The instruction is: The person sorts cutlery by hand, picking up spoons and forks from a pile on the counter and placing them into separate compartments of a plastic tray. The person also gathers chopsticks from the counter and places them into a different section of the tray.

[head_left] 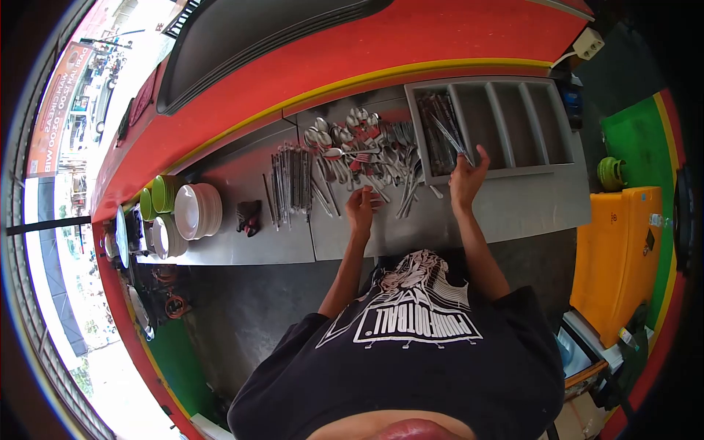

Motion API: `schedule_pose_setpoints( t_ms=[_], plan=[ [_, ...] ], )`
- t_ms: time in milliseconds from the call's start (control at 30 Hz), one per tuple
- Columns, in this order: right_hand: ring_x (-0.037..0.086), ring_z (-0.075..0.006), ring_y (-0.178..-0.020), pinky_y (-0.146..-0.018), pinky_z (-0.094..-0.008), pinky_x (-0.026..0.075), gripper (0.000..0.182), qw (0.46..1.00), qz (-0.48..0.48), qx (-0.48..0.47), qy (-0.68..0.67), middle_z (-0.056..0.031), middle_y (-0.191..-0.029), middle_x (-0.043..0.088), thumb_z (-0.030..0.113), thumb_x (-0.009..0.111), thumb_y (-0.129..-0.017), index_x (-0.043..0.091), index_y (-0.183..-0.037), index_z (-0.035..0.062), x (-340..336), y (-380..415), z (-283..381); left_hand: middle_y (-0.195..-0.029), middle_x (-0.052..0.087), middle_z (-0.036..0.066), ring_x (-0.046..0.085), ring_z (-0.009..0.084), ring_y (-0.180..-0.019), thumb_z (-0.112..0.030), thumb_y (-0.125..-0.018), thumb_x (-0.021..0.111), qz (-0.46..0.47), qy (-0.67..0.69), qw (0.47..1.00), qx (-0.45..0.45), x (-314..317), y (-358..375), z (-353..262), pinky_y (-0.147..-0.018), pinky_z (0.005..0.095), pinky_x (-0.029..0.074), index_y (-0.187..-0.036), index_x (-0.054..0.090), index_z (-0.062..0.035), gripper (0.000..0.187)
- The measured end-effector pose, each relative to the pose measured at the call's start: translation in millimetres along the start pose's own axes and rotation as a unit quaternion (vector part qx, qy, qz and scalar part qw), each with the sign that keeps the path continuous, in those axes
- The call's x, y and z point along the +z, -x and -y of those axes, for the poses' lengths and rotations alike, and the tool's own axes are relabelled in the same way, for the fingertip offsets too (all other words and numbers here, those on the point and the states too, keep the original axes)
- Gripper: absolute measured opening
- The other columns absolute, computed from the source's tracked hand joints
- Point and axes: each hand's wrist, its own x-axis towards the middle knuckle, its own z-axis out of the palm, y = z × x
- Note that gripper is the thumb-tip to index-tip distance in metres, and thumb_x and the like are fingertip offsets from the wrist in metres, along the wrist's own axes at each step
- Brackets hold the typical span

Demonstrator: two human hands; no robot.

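My right hand (467, 180) is at the front edge of the grey cutlery tray (506, 174), closed on slim shiny utensils (449, 135) that slant into the left compartment. Their exact kind cannot be made out. Dark, slender pieces (434, 117) lie in that same compartment. My left hand (359, 211) is just in front of the loose cutlery pile, its fingers loosely bent and partly apart, with nothing visible in them. The pile holds spoons (321, 136) at the back and forks (400, 133) to the right, with red-marked pieces among them. Left of it lies a row of long, thin utensils (292, 182).
White plates (198, 211) and green bowls (167, 193) are stacked at the left on the steel counter (279, 246). A small dark object (248, 216) lies beside the plates. A red wall ledge (315, 64) runs behind. At the right stand an orange cabinet (612, 257) and a power socket (588, 44).
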Motion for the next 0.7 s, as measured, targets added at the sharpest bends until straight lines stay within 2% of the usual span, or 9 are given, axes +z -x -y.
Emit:
schedule_pose_setpoints(
  t_ms=[67,133,267,367,400,467,500,600,700],
  plan=[
    [0.044,-0.0074,-0.045,-0.039,-0.0264,0.034,0.044,0.999,-0.014,-0.027,-0.019,0.0004,-0.060,0.051,0.012,0.057,-0.094,0.037,-0.133,0.0086,21.3,14.3,-3.7,-0.090,0.071,0.008,0.069,0.0158,-0.074,-0.035,-0.096,0.061,-0.068,-0.049,0.996,0.006,-41.2,-9.6,16.7,-0.063,0.0275,0.051,-0.110,0.061,-0.0017,0.036],
    [0.043,-0.0077,-0.045,-0.040,-0.0274,0.035,0.039,0.998,-0.018,-0.049,-0.040,0.0004,-0.059,0.050,0.011,0.057,-0.094,0.041,-0.130,0.0074,43.0,32.5,-18.6,-0.088,0.071,0.011,0.069,0.0204,-0.073,-0.034,-0.091,0.067,-0.108,-0.158,0.979,0.068,-88.1,-30.5,57.3,-0.062,0.0328,0.051,-0.110,0.061,-0.0018,0.038],
    [0.052,-0.0103,-0.050,-0.050,-0.0272,0.044,0.025,0.987,0.150,-0.005,0.056,-0.0024,-0.064,0.058,0.011,0.060,-0.092,0.054,-0.116,0.0057,76.0,82.3,-71.8,-0.084,0.070,0.013,0.067,0.0292,-0.072,-0.030,-0.083,0.073,-0.147,-0.313,0.915,0.208,-130.5,-42.8,84.9,-0.066,0.0414,0.052,-0.111,0.061,-0.0031,0.041],
    [0.061,-0.0141,-0.060,-0.059,-0.0298,0.050,0.024,0.939,0.260,-0.062,0.216,-0.0049,-0.070,0.063,0.014,0.066,-0.089,0.060,-0.110,0.0049,101.4,111.1,-132.2,-0.086,0.070,0.019,0.068,0.0370,-0.077,-0.030,-0.083,0.070,-0.090,-0.339,0.913,0.208,-141.1,-38.4,72.9,-0.070,0.0463,0.053,-0.122,0.059,-0.0043,0.048],
    [0.063,-0.0146,-0.065,-0.061,-0.0299,0.051,0.025,0.919,0.286,-0.087,0.256,-0.0052,-0.073,0.063,0.015,0.069,-0.087,0.061,-0.109,0.0048,110.2,123.4,-146.4,-0.087,0.070,0.021,0.068,0.0387,-0.079,-0.030,-0.084,0.069,-0.041,-0.359,0.917,0.171,-143.8,-37.9,65.8,-0.071,0.0479,0.053,-0.126,0.057,-0.0048,0.051],
    [0.065,-0.0202,-0.075,-0.069,-0.0327,0.052,0.030,0.902,0.271,-0.143,0.305,-0.0085,-0.083,0.065,0.017,0.070,-0.085,0.061,-0.110,0.0040,129.7,144.4,-173.0,-0.090,0.069,0.025,0.067,0.0421,-0.084,-0.032,-0.084,0.067,0.056,-0.393,0.913,0.091,-148.9,-37.2,53.5,-0.074,0.0512,0.052,-0.134,0.053,-0.0058,0.058],
    [0.066,-0.0229,-0.080,-0.073,-0.0341,0.052,0.032,0.890,0.267,-0.171,0.329,-0.0101,-0.088,0.066,0.018,0.071,-0.084,0.061,-0.110,0.0036,136.4,153.1,-184.1,-0.092,0.069,0.026,0.067,0.0429,-0.085,-0.032,-0.084,0.066,0.070,-0.405,0.907,0.091,-151.8,-36.4,53.4,-0.075,0.0522,0.052,-0.136,0.052,-0.0075,0.059],
    [0.062,-0.0296,-0.093,-0.079,-0.0417,0.051,0.037,0.863,0.265,-0.163,0.398,-0.0125,-0.098,0.061,0.023,0.072,-0.081,0.060,-0.110,0.0037,153.5,172.9,-203.5,-0.094,0.068,0.028,0.066,0.0442,-0.088,-0.032,-0.084,0.065,0.098,-0.439,0.888,0.095,-164.2,-30.5,53.6,-0.077,0.0538,0.051,-0.140,0.050,-0.0126,0.061],
    [0.063,-0.0293,-0.092,-0.079,-0.0410,0.050,0.033,0.829,0.235,-0.184,0.473,-0.0102,-0.096,0.062,0.026,0.071,-0.082,0.062,-0.106,0.0046,167.2,181.3,-207.7,-0.093,0.069,0.024,0.066,0.0431,-0.087,-0.032,-0.083,0.065,0.116,-0.463,0.871,0.117,-177.9,-21.4,56.5,-0.077,0.0522,0.052,-0.139,0.051,-0.0176,0.059]
  ],
)
